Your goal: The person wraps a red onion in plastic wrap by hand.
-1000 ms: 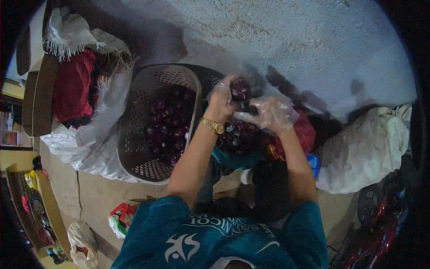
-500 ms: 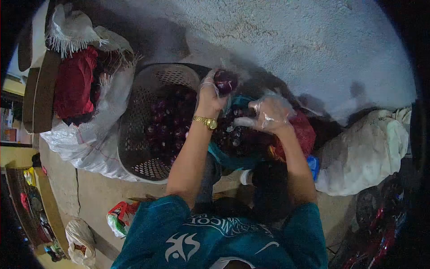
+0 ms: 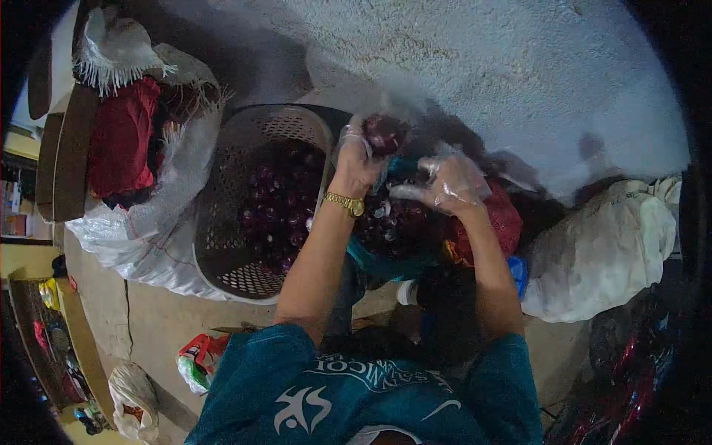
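Note:
My left hand [image 3: 357, 159], in a clear plastic glove and with a gold watch at the wrist, is closed on a dark purple onion [image 3: 385, 133]. To its right, my right hand [image 3: 448, 182], also gloved in clear plastic, has its thumb and fingers bent; whether anything small is between them is too blurred to tell. Below both hands, more purple onions [image 3: 393, 226] lie in a teal container [image 3: 371, 263]. On the left, a grey perforated basket [image 3: 219, 185] holds many purple onions [image 3: 278, 211].
A white woven sack [image 3: 178, 215] with a red bag [image 3: 122, 141] stands left of the basket. A red net bag [image 3: 504, 222], a blue object [image 3: 517, 277] and a pale sack [image 3: 601, 256] are at the right. A rough wall [image 3: 504, 67] rises beyond.
Compared with a second ago, my hands are farther apart. My left hand moved left with the onion, then slightly back right. My right hand shifted only a little.

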The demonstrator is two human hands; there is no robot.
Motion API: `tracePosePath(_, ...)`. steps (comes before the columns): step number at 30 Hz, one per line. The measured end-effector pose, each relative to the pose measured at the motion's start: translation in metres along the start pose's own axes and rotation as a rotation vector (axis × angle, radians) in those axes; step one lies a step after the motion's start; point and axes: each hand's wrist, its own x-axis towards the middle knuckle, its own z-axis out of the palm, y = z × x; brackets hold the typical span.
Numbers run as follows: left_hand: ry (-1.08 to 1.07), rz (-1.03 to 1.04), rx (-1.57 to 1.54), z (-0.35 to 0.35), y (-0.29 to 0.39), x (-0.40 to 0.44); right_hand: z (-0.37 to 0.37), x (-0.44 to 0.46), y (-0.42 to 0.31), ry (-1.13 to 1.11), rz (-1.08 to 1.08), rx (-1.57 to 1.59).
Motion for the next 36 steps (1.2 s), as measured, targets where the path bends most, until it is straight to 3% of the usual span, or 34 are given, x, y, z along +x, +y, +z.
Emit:
tracePosePath(1,0.039,0.049,0.188,0.004,-0.002,-0.003,0.007,0.002,0.007,0.162,-0.015,-0.024)
tracePosePath(3,0.053,0.086,0.281,0.01,-0.007,-0.008,0.018,0.01,0.019,0.44,-0.064,-0.025)
tracePosePath(5,0.066,0.12,0.375,0.013,-0.011,-0.009,0.018,0.009,0.021,0.489,-0.054,-0.028)
tracePosePath(7,0.051,-0.05,0.33,0.015,-0.015,-0.009,0.018,0.011,0.02,0.537,-0.045,-0.029)
tracePosePath(9,0.018,-0.029,0.348,0.012,-0.021,-0.008,0.024,0.015,0.025,0.59,-0.07,-0.023)
tracePosePath(22,-0.016,-0.109,0.278,0.0,-0.023,0.004,0.025,0.011,0.021,0.613,-0.068,-0.21)
tracePosePath(24,0.01,-0.092,0.291,0.007,-0.023,-0.001,0.014,0.009,0.011,0.382,0.063,0.032)
tracePosePath(30,0.002,-0.1,0.334,0.004,-0.021,0.0,0.011,0.007,0.015,0.255,0.045,0.036)
tracePosePath(31,-0.01,-0.159,0.351,0.006,-0.018,-0.001,0.018,0.009,0.024,0.255,0.045,0.035)
tracePosePath(33,-0.042,-0.153,0.398,0.016,-0.014,-0.011,0.036,0.014,0.041,0.481,-0.083,0.192)
tracePosePath(36,-0.096,-0.071,0.431,0.013,-0.019,-0.006,0.036,0.008,0.044,0.547,-0.07,0.245)
